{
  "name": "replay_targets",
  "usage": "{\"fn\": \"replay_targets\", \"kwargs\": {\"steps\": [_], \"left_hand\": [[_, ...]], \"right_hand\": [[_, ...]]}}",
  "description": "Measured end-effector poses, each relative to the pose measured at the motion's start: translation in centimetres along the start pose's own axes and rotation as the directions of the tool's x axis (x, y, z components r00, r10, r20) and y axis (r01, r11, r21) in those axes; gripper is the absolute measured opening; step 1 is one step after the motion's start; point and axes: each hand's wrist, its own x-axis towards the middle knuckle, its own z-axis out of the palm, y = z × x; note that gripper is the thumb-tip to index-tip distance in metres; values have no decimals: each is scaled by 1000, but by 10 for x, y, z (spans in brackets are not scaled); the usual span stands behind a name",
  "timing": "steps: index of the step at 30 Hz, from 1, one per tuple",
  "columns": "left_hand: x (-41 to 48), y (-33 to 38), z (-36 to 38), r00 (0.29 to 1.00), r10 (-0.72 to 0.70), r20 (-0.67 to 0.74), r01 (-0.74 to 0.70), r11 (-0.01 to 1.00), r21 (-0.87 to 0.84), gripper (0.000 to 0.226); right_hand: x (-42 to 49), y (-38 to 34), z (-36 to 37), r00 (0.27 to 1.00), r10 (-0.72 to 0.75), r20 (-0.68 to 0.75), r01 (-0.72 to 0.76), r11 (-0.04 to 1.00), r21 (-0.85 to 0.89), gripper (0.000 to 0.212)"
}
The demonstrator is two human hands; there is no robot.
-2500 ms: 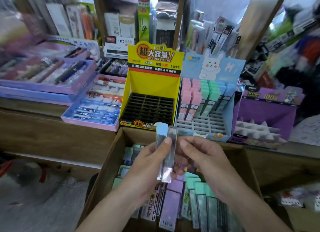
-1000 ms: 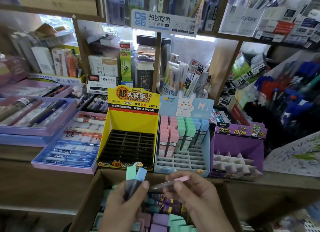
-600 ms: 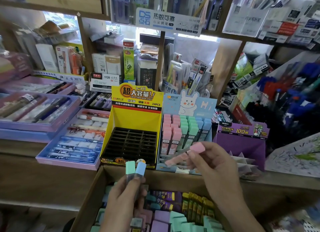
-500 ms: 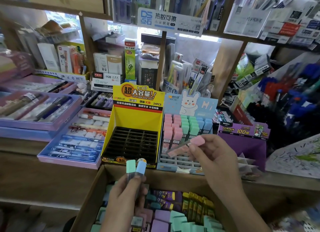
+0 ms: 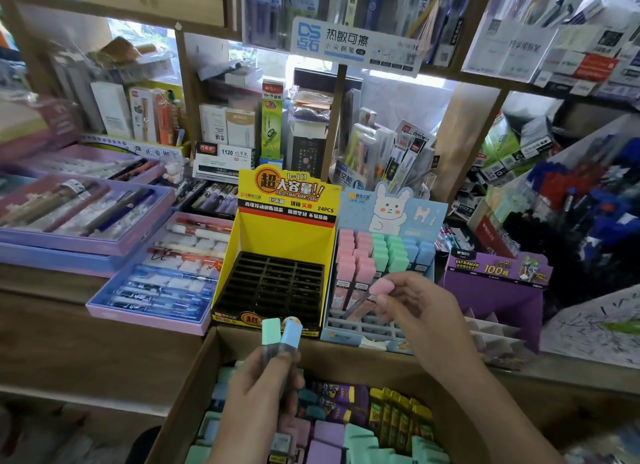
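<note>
**Pink case at rabbit display; two more in left hand**

The right hand [image 5: 420, 311] was recorded raised over the front of the rabbit display [image 5: 426, 217]. Its thumb and fingertips were curled in a pinch on the pink case [image 5: 375, 290], just below the cap; nothing else was held in it. The pink case was held tilted, cap up and to the right, clear body slanting down to the left. Its lower end was seen above the display's grey grid, just beside the pink cases standing there; whether it touched the grid could not be told. Pink, green and blue cases were noted upright in the display's rear rows.

The left hand [image 5: 263, 394] was held lower, over the far rim of the carton [image 5: 194, 370]. Its fingers and thumb were closed round the green case [image 5: 270, 332] and the blue case [image 5: 291, 333], gripped together by their clear bodies. Both were held upright, side by side and touching, caps above the fingers, in front of the yellow display [image 5: 284, 235].

The carton was seen packed with pastel cases, with yellow and purple packs toward its far side. The yellow display, with a black grid inside, was set just left of the rabbit display; a purple display [image 5: 491, 290] was set to the right. Pen trays [image 5: 104, 307] were noted further left on the counter [image 5: 52, 325].
</note>
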Motion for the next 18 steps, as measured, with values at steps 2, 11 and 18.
{"fn": "replay_targets", "kwargs": {"steps": [2, 11, 18], "left_hand": [[0, 1, 1, 1000, -6, 1, 6, 1000, 1, 22], [-3, 4, 1, 1000, -8, 17, 8, 1000, 12, 24], [-6, 6, 4, 999, 17, 43, -16, 1000, -26, 26]], "right_hand": [[1, -4, 2, 999, -45, -2, 45, 998, -42, 28], [9, -13, 22, 999, -40, -24, 40, 999, 13, 26], [16, -8, 32, 997, -53, -49, 51, 998, -40, 27]]}}
